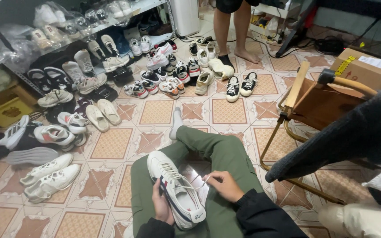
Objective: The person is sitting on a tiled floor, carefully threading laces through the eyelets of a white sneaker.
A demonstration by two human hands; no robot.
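A white sneaker [175, 187] with dark side stripes lies on my lap, toe pointing away, over my green trousers [223, 154]. My left hand [162, 207] cups the shoe's left side near the heel. My right hand [225, 185] pinches a white lace [200, 180] pulled out to the right of the eyelets. My leg stretches forward, ending in a white sock [177, 119].
Many pairs of shoes cover the tiled floor: a white pair [49, 176] at left, black-and-white sneakers [240, 86] ahead, more on a metal rack [89, 35]. A person's bare legs [234, 31] stand at the back. A folding wooden chair [318, 105] and cardboard box [362, 70] are right.
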